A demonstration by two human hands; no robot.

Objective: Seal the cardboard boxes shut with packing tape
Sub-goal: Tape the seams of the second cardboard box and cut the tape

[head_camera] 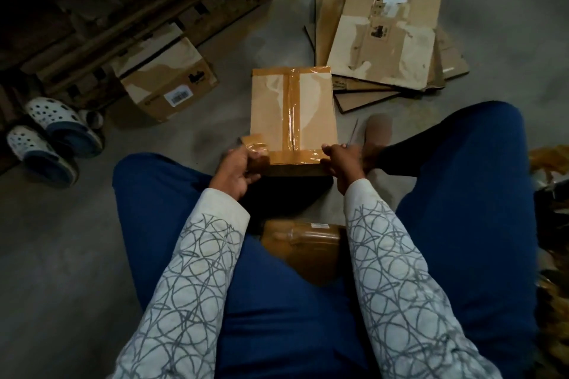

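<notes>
Brown cardboard box (294,111) lies between the hands, left hand (235,171) gripping the tape roll (261,154) at one near corner, right hand (343,163) pinching the other.

You're sitting in a storeroom or packing area — bare concrete floor (277,40), a wooden pallet (123,3) in the dark corner, flattened cartons (385,37) stacked ahead, a barcode-labelled box (166,80) beside the pallet, clogs (55,129) lying nearby.
</notes>
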